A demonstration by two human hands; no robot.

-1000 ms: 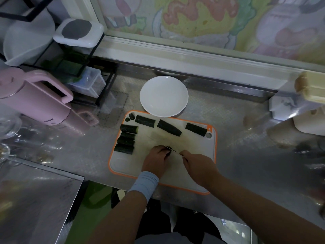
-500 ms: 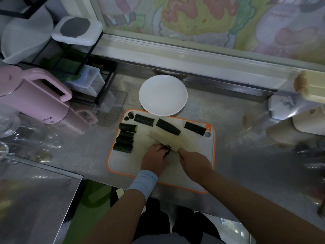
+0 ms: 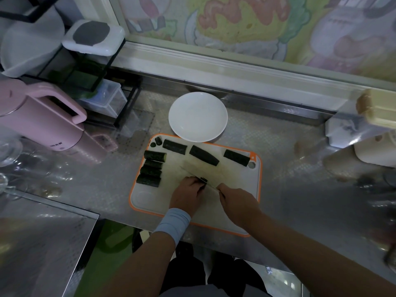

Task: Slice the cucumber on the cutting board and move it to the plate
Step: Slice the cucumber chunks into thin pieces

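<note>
Pale blue wristband [image 3: 172, 224], bare forearms, dark trousers [image 3: 186, 269]

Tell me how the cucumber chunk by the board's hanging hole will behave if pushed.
The cucumber chunk looks short and thick, so it is probably stiff, not floppy. Whether its underside is round or flat is hidden; if round, it may roll when pushed side-on. Cut ends are likely wet, so it could slide on the smooth cutting board.

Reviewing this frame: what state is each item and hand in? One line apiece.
plate: empty, beyond the board.
cutting board: flat on the counter, carrying chunks.
cucumber chunks: cut, lying on the board, none plated.
cucumber piece: under the left fingers, at the blade.
left hand: holds the piece down.
right hand: grips the knife.
knife: blade at the piece.
</note>
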